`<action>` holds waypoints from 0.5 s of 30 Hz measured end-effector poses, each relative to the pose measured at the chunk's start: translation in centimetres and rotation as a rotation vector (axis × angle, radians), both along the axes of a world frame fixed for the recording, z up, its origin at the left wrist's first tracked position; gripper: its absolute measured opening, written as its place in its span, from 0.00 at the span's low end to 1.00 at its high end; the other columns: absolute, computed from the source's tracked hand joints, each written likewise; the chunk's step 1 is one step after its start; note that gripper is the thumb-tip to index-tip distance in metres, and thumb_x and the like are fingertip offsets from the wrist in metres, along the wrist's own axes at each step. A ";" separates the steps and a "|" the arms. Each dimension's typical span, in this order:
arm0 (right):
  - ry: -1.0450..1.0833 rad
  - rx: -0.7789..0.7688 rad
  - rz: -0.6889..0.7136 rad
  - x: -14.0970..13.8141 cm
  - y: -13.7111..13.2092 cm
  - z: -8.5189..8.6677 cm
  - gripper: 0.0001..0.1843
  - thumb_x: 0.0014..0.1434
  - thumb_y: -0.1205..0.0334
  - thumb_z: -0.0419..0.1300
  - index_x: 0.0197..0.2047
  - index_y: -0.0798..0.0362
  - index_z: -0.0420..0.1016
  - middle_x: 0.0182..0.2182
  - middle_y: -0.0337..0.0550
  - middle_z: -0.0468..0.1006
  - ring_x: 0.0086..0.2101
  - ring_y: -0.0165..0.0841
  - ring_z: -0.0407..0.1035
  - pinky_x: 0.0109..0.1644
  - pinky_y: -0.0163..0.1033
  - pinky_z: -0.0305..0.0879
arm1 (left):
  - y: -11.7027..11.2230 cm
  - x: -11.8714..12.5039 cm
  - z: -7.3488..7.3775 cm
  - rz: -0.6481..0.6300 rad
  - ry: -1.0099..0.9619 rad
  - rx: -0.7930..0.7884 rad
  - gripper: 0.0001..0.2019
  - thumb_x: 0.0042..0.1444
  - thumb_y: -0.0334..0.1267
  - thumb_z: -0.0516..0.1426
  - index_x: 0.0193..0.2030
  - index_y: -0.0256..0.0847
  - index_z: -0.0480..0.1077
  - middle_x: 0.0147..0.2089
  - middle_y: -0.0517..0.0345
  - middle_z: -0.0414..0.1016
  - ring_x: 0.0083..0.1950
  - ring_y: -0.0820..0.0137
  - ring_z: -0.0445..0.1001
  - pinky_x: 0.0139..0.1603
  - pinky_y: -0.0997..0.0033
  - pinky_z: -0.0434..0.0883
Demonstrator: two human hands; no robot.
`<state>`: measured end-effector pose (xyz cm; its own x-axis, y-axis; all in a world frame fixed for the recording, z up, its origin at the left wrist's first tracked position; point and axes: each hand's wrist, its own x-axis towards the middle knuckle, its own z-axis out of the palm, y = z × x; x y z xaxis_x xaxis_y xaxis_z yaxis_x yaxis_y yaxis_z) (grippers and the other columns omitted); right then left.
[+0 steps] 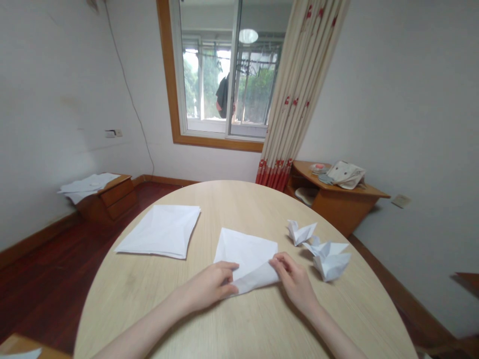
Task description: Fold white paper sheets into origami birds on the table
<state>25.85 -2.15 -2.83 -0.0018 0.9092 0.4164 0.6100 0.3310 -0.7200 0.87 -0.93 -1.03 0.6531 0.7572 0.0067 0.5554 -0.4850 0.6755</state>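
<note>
A sheet of white paper (247, 249) lies on the round wooden table (157, 309) in front of me, its near edge folded up into a flap. My left hand (215, 286) grips the near left part of the sheet, thumb at the edge and fingers on top. At the right end of the flap, my right hand (290, 274) pinches the paper between thumb and fingers. Right of that hand stand folded paper figures with pointed tips, a smaller one (300, 232) behind and a larger one (331, 262) closer to me.
A stack of white paper (159, 232) lies at the table's left. Beyond the table are a low drawer cabinet (118, 197) with papers on top, a wooden corner desk (337, 204) carrying a cloth bag (346, 174), a curtain (299, 89) and a window.
</note>
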 end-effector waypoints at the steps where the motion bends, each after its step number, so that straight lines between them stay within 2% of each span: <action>1: -0.016 0.017 -0.019 0.2 0.1 -0.2 0.23 0.62 0.40 0.49 0.31 0.51 0.70 0.26 0.43 0.75 0.27 0.36 0.68 0.30 0.38 0.62 | 0.0 0.0 -0.2 -0.004 0.004 0.010 0.06 0.57 0.37 0.59 0.31 0.39 0.74 0.61 0.51 0.68 0.62 0.62 0.66 0.61 0.65 0.62; 9: -0.142 0.103 -0.095 0.6 0.5 -0.9 0.25 0.64 0.40 0.45 0.35 0.50 0.72 0.30 0.45 0.78 0.33 0.40 0.71 0.38 0.43 0.66 | -0.3 0.3 -0.8 -0.025 0.026 0.138 0.07 0.58 0.35 0.59 0.29 0.39 0.72 0.56 0.55 0.70 0.54 0.63 0.71 0.55 0.66 0.65; 15: -0.166 0.191 -0.102 0.3 0.6 -1.5 0.21 0.65 0.45 0.46 0.47 0.51 0.71 0.31 0.44 0.77 0.34 0.39 0.72 0.40 0.44 0.67 | -0.6 0.6 -0.7 -0.003 0.063 0.206 0.08 0.61 0.35 0.55 0.31 0.39 0.73 0.55 0.55 0.71 0.52 0.64 0.72 0.53 0.66 0.66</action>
